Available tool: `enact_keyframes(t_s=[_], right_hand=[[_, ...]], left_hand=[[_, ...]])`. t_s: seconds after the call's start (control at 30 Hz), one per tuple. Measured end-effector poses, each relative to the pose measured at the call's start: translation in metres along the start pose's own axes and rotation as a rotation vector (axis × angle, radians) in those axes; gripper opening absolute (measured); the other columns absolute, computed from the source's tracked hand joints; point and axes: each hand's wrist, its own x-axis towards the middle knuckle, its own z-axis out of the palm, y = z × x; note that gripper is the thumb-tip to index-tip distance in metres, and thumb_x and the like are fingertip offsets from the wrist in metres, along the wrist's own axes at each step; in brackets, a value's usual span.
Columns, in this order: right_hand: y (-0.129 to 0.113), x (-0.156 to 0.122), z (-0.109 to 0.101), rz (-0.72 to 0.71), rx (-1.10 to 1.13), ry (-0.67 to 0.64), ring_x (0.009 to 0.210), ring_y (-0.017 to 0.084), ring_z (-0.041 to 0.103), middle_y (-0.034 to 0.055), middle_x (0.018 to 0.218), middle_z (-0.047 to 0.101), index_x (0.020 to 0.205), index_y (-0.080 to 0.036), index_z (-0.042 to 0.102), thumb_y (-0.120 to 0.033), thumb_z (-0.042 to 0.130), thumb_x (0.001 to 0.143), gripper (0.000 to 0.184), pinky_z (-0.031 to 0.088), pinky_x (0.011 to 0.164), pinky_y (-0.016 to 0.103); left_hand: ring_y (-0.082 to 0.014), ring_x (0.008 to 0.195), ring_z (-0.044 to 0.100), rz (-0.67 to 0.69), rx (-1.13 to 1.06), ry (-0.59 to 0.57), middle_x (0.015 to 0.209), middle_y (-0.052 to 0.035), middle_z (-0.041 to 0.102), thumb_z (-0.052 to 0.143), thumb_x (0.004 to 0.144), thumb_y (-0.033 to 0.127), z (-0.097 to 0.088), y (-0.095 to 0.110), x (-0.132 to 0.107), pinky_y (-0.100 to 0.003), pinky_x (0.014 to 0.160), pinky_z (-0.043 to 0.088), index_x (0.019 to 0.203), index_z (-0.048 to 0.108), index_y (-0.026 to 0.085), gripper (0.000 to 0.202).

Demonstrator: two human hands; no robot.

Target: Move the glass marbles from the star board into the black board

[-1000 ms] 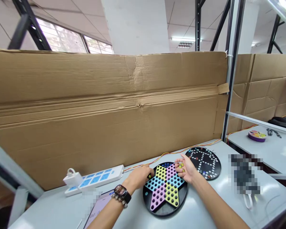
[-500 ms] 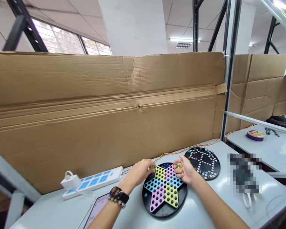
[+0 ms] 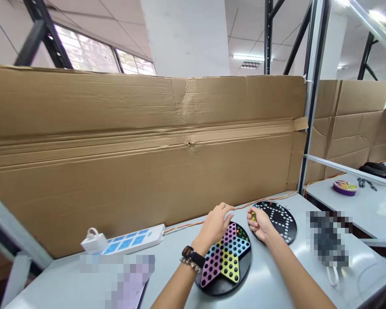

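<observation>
A round black Chinese checkers board point(image 3: 227, 288) with a pink, blue and yellow star of holes lies on the table. My left hand point(image 3: 216, 223) is over its far left part, hiding some of the star. Its thumb stands apart from the curved fingers, and nothing shows between them. Small coloured marbles point(image 3: 241, 234) sit in a gap at the board's far right edge. Beyond that edge my right hand point(image 3: 260, 224) is closed around yellow-green marbles point(image 3: 253, 216). It covers part of a second black disc point(image 3: 284, 219) marked with white dots.
A white power strip point(image 3: 133, 240) with a plugged-in adapter point(image 3: 95, 242) lies at the left, by a blurred-out flat object point(image 3: 131, 279). Another blurred dark object point(image 3: 330, 240) rests at the right. Cardboard point(image 3: 148, 189) walls off the back, with wires point(image 3: 186, 226) along its foot.
My left hand has moved right, over the board's far part; the marble at its fingertips no longer shows. My right hand has moved right and curled shut around the marbles.
</observation>
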Motion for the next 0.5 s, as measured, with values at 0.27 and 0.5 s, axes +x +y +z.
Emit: enact_keyframes(t_s=[0.27, 0.5], right_hand=[[-0.025, -0.012, -0.026, -0.277, -1.480, 0.558, 0.092, 0.024, 0.067, 0.0119, 0.105, 0.069, 0.090, -0.019, 0.064, -0.030, 0.044, 0.101, 0.025, 0.041, 0.077, 0.032], [-0.027, -0.019, -0.015, -0.311, -1.615, 0.589, 0.102, 0.026, 0.067, 0.0146, 0.118, 0.068, 0.102, -0.019, 0.066, -0.045, 0.034, 0.106, 0.041, 0.041, 0.080, 0.033]], left_hand=[[-0.0253, 0.111, 0.070, -0.185, 0.138, -0.202, 0.118, -0.0094, 0.075, 0.059, 0.098, 0.020, 0.014, -0.040, -0.006, -0.037, 0.096, 0.053, 0.109, 0.074, 0.020, 0.019], [-0.0239, 0.111, 0.067, -0.267, 0.235, -0.295, 0.132, -0.0090, 0.065, 0.066, 0.099, 0.039, 0.015, -0.019, 0.007, -0.046, 0.094, 0.059, 0.130, 0.062, 0.019, 0.037]])
